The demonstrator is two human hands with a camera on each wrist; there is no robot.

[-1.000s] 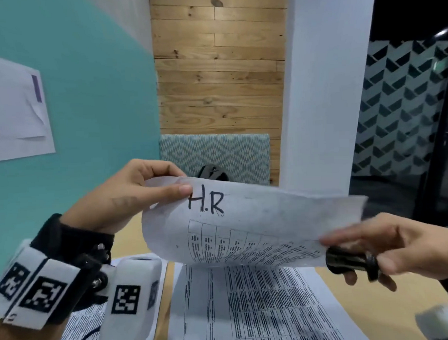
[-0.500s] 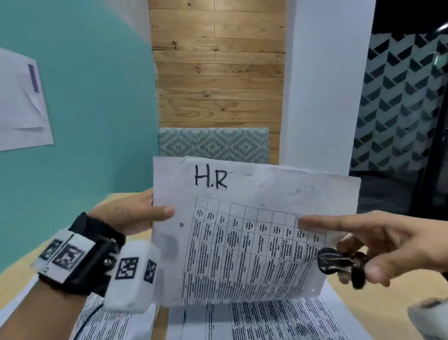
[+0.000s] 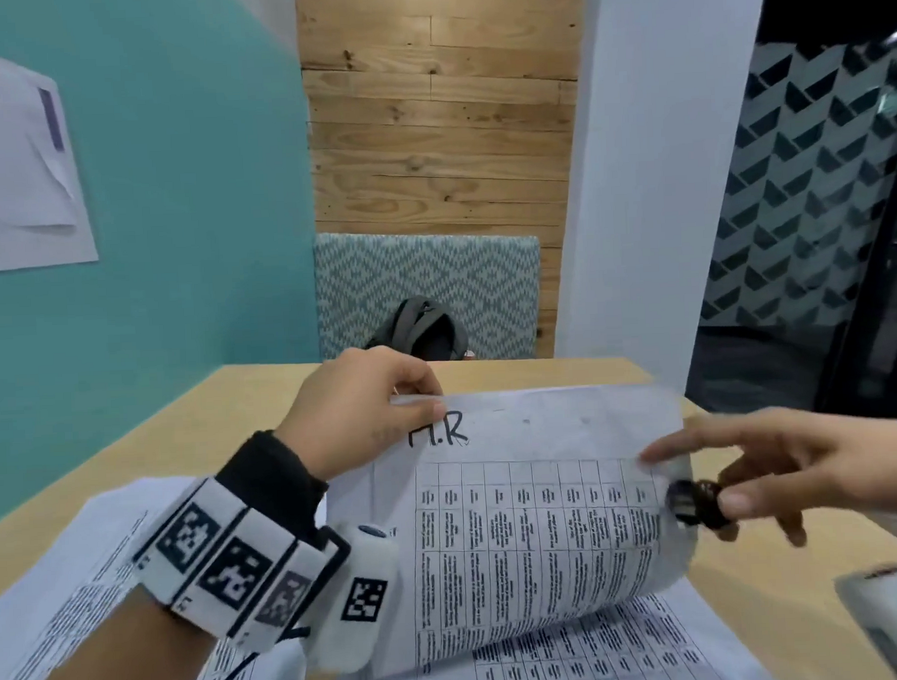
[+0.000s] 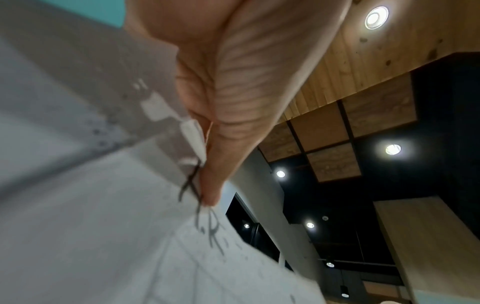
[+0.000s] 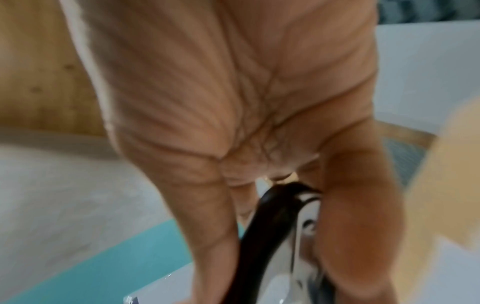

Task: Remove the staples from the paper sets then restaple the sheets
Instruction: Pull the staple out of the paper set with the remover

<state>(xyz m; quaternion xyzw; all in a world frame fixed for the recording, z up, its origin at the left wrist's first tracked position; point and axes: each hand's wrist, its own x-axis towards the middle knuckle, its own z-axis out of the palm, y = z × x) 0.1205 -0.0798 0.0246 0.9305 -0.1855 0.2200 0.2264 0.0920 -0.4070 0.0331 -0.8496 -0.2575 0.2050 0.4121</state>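
Observation:
A printed sheet marked "H.R" (image 3: 536,505) curves up off the wooden table (image 3: 234,426), its lower edge on another printed sheet (image 3: 630,655). My left hand (image 3: 387,399) pinches its top left corner between thumb and fingers; the left wrist view shows the sheet (image 4: 130,236) held at the thumb tip. My right hand (image 3: 740,476) grips a black and metal staple remover (image 3: 697,501) with thumb and curled fingers, while its forefinger stretches onto the sheet's right edge. In the right wrist view the staple remover (image 5: 280,236) sits between the fingers.
More printed pages (image 3: 71,577) lie at the left under my left forearm. A white device (image 3: 895,613) sits at the right table edge. A dark backpack (image 3: 425,330) rests on a patterned seat (image 3: 433,278) beyond the table. A teal wall (image 3: 173,197) runs along the left.
The sheet has come down from in front of me toward the table. My left hand moved up to its top corner; the right hand stayed at the right edge with the staple remover.

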